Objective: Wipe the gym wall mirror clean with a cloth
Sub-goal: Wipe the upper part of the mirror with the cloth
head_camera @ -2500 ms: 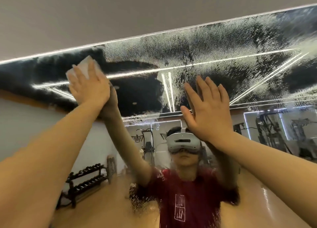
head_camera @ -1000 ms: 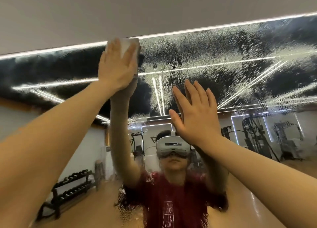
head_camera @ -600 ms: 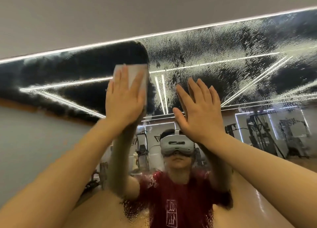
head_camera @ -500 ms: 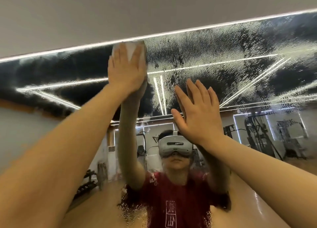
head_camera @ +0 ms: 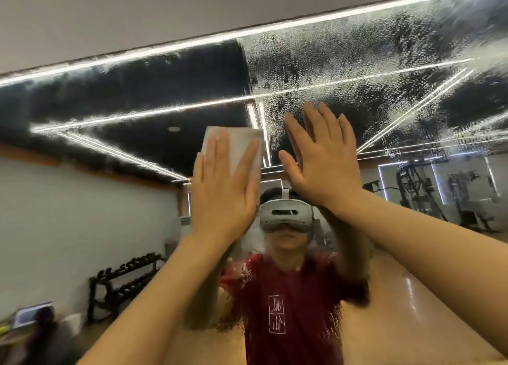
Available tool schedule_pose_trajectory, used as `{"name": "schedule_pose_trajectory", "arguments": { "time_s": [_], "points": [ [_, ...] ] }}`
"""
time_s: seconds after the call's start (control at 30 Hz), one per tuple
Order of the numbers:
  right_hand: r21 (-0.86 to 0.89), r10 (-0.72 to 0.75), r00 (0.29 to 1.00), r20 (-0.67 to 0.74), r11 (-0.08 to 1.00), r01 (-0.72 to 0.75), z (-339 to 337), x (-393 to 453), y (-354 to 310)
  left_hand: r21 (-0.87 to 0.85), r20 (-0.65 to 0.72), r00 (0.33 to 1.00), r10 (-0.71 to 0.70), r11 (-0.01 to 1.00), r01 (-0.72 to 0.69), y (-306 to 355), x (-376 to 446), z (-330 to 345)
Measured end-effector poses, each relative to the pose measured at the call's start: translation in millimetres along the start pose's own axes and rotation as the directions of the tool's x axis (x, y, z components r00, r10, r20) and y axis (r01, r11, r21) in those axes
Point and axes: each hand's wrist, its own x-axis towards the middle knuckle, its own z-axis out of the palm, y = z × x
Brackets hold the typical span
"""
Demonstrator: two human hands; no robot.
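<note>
Gym wall mirror (head_camera: 357, 70): glass left of the white cloth (head_camera: 233, 147) reads clear, glass to its right is covered in droplets. Left hand (head_camera: 222, 188) presses the cloth flat on the glass, fingers straight. Right hand (head_camera: 321, 161) just right of the cloth, fingers extended, palm toward the glass, holding nothing.

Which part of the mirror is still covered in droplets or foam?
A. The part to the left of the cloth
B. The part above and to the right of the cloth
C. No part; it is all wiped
B: the mirror is speckled white up and right of the cloth under the left hand; leftward it reflects clearly.
</note>
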Motion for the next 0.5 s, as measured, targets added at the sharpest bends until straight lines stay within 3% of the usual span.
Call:
{"name": "schedule_pose_trajectory", "arguments": {
  "time_s": [0.13, 0.37, 0.5],
  "points": [
    [-0.007, -0.006, 1.000, 0.007, 1.000, 0.006, -1, 0, -1, 0.024, 0.038, 0.999, 0.013, 1.000, -0.014, -4, -39, 13],
    [-0.043, 0.008, 0.996, 0.086, 0.999, -0.004, -4, 3, -3, 0.035, -0.045, 0.992, -0.118, 0.992, 0.119, -22, 63, -9],
    [-0.002, 0.072, 0.989, 0.133, 0.997, -0.072, -13, -4, -13, 0.043, -0.009, 0.994, -0.113, 0.993, 0.113, -26, 55, -5]
  ]
}}
